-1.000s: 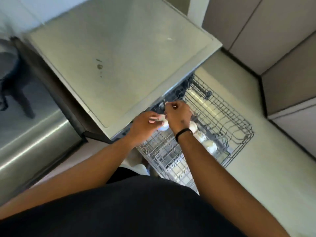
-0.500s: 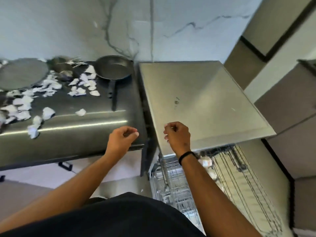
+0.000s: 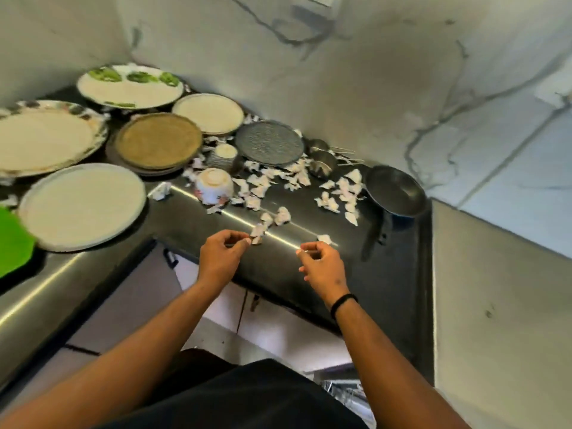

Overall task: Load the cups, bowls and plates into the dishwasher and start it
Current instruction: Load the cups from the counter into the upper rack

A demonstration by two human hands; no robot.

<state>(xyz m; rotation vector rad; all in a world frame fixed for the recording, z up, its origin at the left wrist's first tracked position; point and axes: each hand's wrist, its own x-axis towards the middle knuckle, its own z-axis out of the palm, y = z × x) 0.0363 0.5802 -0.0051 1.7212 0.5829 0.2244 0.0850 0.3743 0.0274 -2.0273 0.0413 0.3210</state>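
Several plates lie on the dark steel counter: a white plate, a large flower-rimmed plate, a leaf-printed plate, a brown plate, a cream plate and a dark grey plate. An upturned white bowl and a patterned cup sit between them. My left hand hovers curled over the counter's front edge, fingertips beside a paper scrap. My right hand hangs loosely curled and holds nothing. A corner of the dishwasher rack shows at the bottom.
Torn paper scraps litter the counter. A black frying pan and two small steel cups stand at the right end. The grey dishwasher top lies to the right, a green object at the far left.
My view has swung from the pulled-out dishwasher rack up and left to the counter. Both hands have left the rack and now hover over the counter's front edge.
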